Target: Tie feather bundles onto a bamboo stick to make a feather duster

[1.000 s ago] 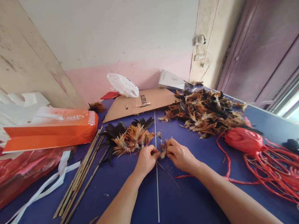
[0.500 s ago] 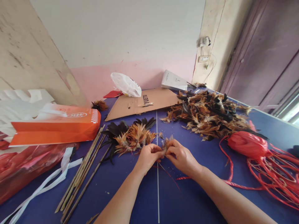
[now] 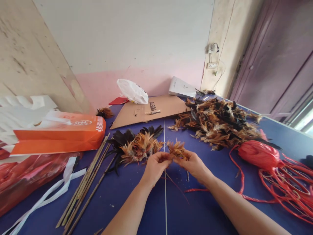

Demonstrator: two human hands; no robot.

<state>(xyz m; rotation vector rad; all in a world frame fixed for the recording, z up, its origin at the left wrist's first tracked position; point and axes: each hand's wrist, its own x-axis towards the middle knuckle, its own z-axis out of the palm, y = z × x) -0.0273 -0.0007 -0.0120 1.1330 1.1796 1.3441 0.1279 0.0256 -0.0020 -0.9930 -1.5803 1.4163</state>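
Over the blue table (image 3: 137, 202) my left hand (image 3: 155, 165) and my right hand (image 3: 194, 164) are both closed on a small bunch of orange-brown feathers (image 3: 176, 149), lifted a little off the surface. The left fingers pinch its base from the left, the right fingers hold it from the right. Just left of the hands lies a fan of tied black and orange feathers (image 3: 137, 145). A thin red string (image 3: 176, 184) trails below the hands.
A big heap of loose brown and black feathers (image 3: 220, 122) lies at back right. Red plastic twine with a red bundle (image 3: 259, 155) is at right. Thin wooden sticks (image 3: 85, 186), an orange paper bag (image 3: 56, 133), red plastic and white strips lie left. Cardboard (image 3: 146, 109) sits behind.
The hands have lifted the small feather bunch slightly and spread it; my right hand turned so the feathers fan out above the fingers. The view shifted a little.
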